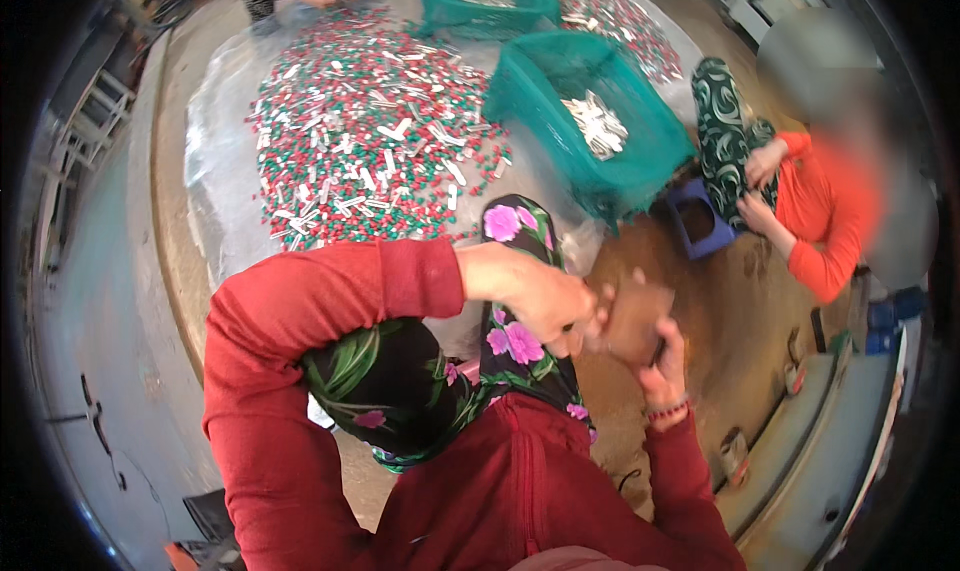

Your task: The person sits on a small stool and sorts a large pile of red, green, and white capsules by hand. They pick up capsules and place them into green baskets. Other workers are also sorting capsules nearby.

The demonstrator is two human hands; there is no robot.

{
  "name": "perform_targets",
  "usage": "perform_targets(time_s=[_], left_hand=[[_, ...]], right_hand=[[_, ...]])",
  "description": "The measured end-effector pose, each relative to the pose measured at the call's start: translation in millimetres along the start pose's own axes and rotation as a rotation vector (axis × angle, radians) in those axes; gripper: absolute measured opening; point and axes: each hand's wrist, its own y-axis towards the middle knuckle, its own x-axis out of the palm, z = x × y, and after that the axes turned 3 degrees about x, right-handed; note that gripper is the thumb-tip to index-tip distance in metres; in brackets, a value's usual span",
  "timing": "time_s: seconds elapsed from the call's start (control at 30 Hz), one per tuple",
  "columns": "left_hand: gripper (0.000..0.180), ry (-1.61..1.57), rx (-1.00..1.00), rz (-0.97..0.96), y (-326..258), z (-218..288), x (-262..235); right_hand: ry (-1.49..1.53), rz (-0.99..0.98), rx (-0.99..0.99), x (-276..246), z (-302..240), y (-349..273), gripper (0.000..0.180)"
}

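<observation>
The left hand [545, 301] reaches across the lap from the left side, and its fingers are curled toward a flat brownish piece [640, 323]; because of blur, I cannot tell if they grip it or only touch it. The right hand [664, 366], with a beaded bracelet [668, 411] on the wrist, holds this piece at its right side — the fingers are bent, the thumb is raised. The piece is thus between the two hands, above the brown floor [735, 296], just beside the flowered trousers [515, 346] on the person's legs.

In front, a clear plastic sheet [225, 161] carries many small red and green pieces [345, 101], with white strips [455, 172] scattered among them. Two green mesh-lined baskets [640, 171] stand there — one nearer, one farther — and both contain white pieces [596, 126]. At right sits a co-worker in an orange top [825, 206], hands near the patterned trousers [722, 121], with a blue-violet plastic box [712, 236] close by.
</observation>
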Motion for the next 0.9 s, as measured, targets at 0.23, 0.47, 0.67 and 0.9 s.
perform_targets(time_s=[0.23, 0.47, 0.67, 0.9], left_hand=[[0.029, 0.259, -0.248, -0.391, 11.4, 9.6, 3.6], [0.026, 0.425, -0.468, -0.242, 1.2, 18.4, -3.6], [0.018, 0.456, -0.551, -0.113, -2.3, 5.3, 3.8], [0.008, 0.757, 0.091, 0.422, -34.9, -25.1, 29.4]], right_hand=[[-0.946, 1.108, 0.216, -183.9, 82.8, -207.1, 0.055], [-0.966, 0.67, 0.089, -121.6, 160.7, -233.2, 0.053], [-1.773, 0.356, 0.284, -80.3, 118.2, -224.8, 0.065], [-2.479, 0.265, 0.401, -74.4, 99.0, -147.5, 0.059]])
